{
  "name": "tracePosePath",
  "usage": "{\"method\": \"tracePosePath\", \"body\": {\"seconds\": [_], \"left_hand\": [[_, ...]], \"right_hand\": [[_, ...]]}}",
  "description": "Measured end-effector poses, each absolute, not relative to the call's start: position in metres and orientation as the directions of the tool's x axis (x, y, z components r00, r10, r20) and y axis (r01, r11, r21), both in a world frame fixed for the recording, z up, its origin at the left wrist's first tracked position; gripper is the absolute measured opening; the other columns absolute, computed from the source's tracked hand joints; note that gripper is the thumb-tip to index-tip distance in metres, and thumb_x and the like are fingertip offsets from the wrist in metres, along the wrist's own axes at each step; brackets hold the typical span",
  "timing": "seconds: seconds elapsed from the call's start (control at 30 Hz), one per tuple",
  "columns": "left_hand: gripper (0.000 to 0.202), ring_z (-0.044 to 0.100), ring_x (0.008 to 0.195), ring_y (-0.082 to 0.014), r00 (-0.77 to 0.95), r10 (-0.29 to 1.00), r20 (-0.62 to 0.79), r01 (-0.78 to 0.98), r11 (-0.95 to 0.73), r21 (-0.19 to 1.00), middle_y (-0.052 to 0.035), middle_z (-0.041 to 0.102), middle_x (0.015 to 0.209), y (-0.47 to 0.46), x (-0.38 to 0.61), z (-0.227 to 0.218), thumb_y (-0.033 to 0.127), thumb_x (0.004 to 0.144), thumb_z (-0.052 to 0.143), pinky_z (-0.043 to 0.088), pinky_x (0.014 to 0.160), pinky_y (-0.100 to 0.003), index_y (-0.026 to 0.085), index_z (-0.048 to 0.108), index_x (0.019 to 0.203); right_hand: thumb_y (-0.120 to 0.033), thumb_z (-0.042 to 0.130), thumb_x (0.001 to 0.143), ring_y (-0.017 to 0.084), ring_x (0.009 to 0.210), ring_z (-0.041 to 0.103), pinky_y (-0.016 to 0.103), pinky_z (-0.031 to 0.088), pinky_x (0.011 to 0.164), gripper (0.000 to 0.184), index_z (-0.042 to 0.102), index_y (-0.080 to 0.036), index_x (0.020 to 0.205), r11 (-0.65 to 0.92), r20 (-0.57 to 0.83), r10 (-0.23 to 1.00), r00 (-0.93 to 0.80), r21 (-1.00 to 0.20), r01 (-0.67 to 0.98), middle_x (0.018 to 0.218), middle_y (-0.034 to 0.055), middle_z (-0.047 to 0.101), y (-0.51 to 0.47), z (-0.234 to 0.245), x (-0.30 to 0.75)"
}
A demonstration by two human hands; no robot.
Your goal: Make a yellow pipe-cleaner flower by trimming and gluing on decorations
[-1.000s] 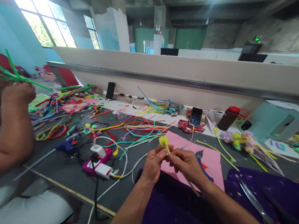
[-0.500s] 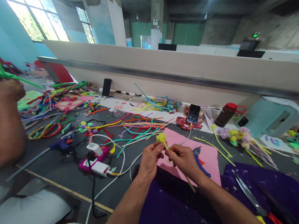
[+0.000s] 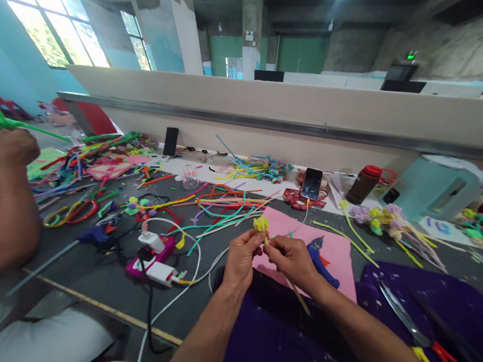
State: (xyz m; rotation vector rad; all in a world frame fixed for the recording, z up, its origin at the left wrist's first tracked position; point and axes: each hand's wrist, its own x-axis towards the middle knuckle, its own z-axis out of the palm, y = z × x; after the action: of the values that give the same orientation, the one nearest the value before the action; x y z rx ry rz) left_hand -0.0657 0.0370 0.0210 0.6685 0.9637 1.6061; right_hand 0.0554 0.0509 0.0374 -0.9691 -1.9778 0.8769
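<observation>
Between my two hands is a yellow pipe-cleaner flower (image 3: 260, 223), its fuzzy head up and its stem (image 3: 301, 301) slanting down to the right. My left hand (image 3: 242, 254) pinches it just under the head. The fingers of my right hand (image 3: 288, 256) are closed on the stem, close beside the left fingertips. Below them lies a pink sheet (image 3: 278, 219), and on it, right of my right hand, rests a blue-handled glue gun (image 3: 321, 261). A purple cloth (image 3: 278, 342) spreads under my forearms.
Scissors (image 3: 442, 345) lie on the cloth at right. Loose pipe cleaners (image 3: 226, 202), a magenta power strip (image 3: 150, 260) with cables and another glue gun (image 3: 99, 236) are at left. A phone (image 3: 311, 184), bottle (image 3: 363, 184) and kettle (image 3: 435, 186) stand behind. A co-worker's arm (image 3: 5, 200) is at far left.
My right fingers have shifted slightly on the stem, closer to the flower head. The stem's lower end has swung a little left. My left hand keeps its pinch.
</observation>
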Motion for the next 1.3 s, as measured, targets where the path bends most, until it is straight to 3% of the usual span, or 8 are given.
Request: {"method": "tracePosePath", "body": {"seconds": [0.17,0.4,0.67,1.1,1.3], "left_hand": [[0.013,0.049,0.056,-0.0068,-0.247,0.967,-0.055,-0.51,-0.081,0.856,-0.0007,0.062,0.068,0.038,-0.066,0.019,0.025,0.062,0.07,0.035,0.052,-0.019,0.015,0.069,0.069],[0.024,0.052,0.064,-0.0104,-0.161,0.987,0.015,-0.447,-0.086,0.89,-0.006,0.066,0.083,0.033,-0.065,0.026,0.03,0.068,0.064,0.037,0.053,-0.02,0.015,0.071,0.085],[0.019,0.043,0.05,-0.0073,-0.302,0.952,0.05,-0.285,-0.14,0.948,0.0012,0.059,0.059,0.036,-0.064,0.021,0.032,0.062,0.07,0.032,0.048,-0.02,0.014,0.068,0.068],[0.013,0.04,0.052,-0.0071,-0.317,0.941,0.119,-0.25,-0.204,0.947,0.0034,0.053,0.055,0.036,-0.063,0.02,0.028,0.064,0.068,0.031,0.051,-0.021,0.015,0.067,0.063],[0.012,0.048,0.062,-0.011,-0.344,0.922,0.177,-0.236,-0.267,0.934,0.0015,0.059,0.067,0.034,-0.061,0.017,0.026,0.067,0.066,0.037,0.061,-0.022,0.018,0.069,0.075]], "right_hand": [[-0.025,0.05,0.081,0.008,0.046,0.045,0.017,0.034,0.046,0.022,0.057,-0.015,0.063,0.475,0.327,0.838,-0.438,-0.831,0.289,0.052,-0.0034,0.051,0.052,0.035,0.055],[-0.025,0.047,0.083,0.007,0.045,0.045,0.017,0.034,0.045,0.025,0.055,-0.015,0.062,0.475,0.343,0.842,-0.417,-0.837,0.27,0.051,-0.0037,0.05,0.055,0.035,0.057],[-0.029,0.048,0.082,0.007,0.044,0.039,0.02,0.027,0.045,0.032,0.051,-0.016,0.053,0.547,0.387,0.815,-0.431,-0.759,0.352,0.046,-0.0039,0.044,0.056,0.031,0.055],[-0.024,0.048,0.081,0.008,0.045,0.044,0.02,0.028,0.047,0.027,0.052,-0.016,0.055,0.601,0.435,0.787,-0.438,-0.704,0.379,0.049,-0.0026,0.05,0.056,0.032,0.055],[-0.023,0.049,0.081,0.009,0.048,0.046,0.02,0.032,0.049,0.024,0.056,-0.016,0.06,0.621,0.457,0.769,-0.447,-0.7,0.352,0.053,-0.0017,0.054,0.056,0.03,0.055]]}}
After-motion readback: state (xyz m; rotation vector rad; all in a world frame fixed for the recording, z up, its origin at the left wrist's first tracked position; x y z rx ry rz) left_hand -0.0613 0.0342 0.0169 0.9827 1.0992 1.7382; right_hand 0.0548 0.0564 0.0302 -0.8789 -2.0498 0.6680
